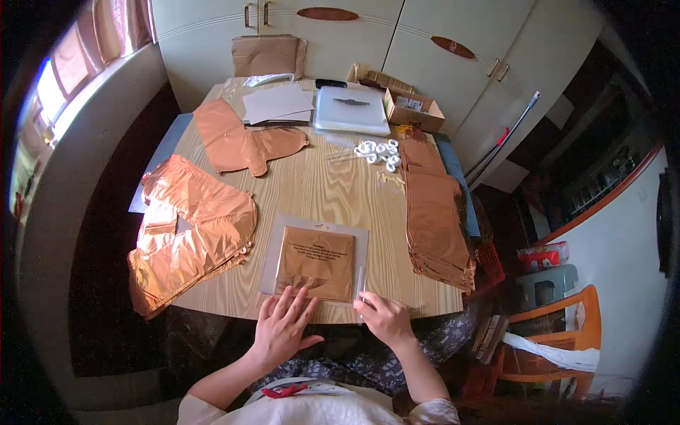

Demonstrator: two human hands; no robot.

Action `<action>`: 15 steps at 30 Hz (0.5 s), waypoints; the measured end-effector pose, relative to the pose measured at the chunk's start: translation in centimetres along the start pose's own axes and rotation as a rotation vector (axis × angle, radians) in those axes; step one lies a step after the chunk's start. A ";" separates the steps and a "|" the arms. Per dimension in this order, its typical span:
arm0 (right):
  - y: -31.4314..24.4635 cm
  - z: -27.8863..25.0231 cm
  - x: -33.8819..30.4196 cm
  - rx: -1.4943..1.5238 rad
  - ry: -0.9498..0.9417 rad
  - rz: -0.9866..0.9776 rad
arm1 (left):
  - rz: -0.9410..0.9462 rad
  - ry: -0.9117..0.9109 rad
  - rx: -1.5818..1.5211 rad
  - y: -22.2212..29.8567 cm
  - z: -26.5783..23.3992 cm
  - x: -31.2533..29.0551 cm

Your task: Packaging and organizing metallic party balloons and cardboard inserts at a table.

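Note:
A clear plastic packet (pixel 318 258) with a folded copper foil piece inside lies at the near edge of the wooden table (pixel 326 191). My left hand (pixel 283 326) lies flat with fingers spread on the packet's near left corner. My right hand (pixel 382 317) pinches the packet's near right edge, beside a thin clear straw (pixel 360 280) lying along that side. I cannot tell if the fingers touch the straw.
Copper foil balloons lie heaped at the left (pixel 191 237), one flat further back (pixel 241 142), and a stack on the right (pixel 435 219). White ribbon rolls (pixel 379 151), white sheets (pixel 278 103), a clear packet stack (pixel 351 108) and a cardboard box (pixel 413 110) sit at the far end. An orange chair (pixel 559 340) stands at right.

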State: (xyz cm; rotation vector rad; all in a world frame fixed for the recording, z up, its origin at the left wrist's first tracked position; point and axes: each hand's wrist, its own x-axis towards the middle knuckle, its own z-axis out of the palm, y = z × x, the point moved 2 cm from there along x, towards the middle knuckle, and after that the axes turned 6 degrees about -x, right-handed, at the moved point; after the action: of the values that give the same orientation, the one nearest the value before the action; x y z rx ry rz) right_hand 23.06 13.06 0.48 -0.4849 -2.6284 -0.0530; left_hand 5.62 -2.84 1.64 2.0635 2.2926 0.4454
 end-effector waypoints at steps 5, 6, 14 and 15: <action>0.2 0.3 -0.2 0.007 0.016 0.009 | -0.003 -0.029 0.014 -0.1 0.0 0.0; 0.2 0.3 -0.2 0.011 0.017 0.008 | -0.005 -0.029 0.017 -0.2 0.0 -0.1; 0.5 -0.1 0.0 0.020 -0.008 0.011 | 0.046 -0.017 -0.066 -0.5 -0.6 -0.8; 0.5 -0.4 0.1 0.019 0.007 -0.003 | 0.056 -0.027 -0.120 -0.8 -0.6 -1.4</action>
State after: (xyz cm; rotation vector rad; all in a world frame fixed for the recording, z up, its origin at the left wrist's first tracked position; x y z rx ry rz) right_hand 23.30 13.54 0.86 -0.4733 -2.6201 -0.0308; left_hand 4.87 -4.37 1.80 2.0678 2.1409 0.5393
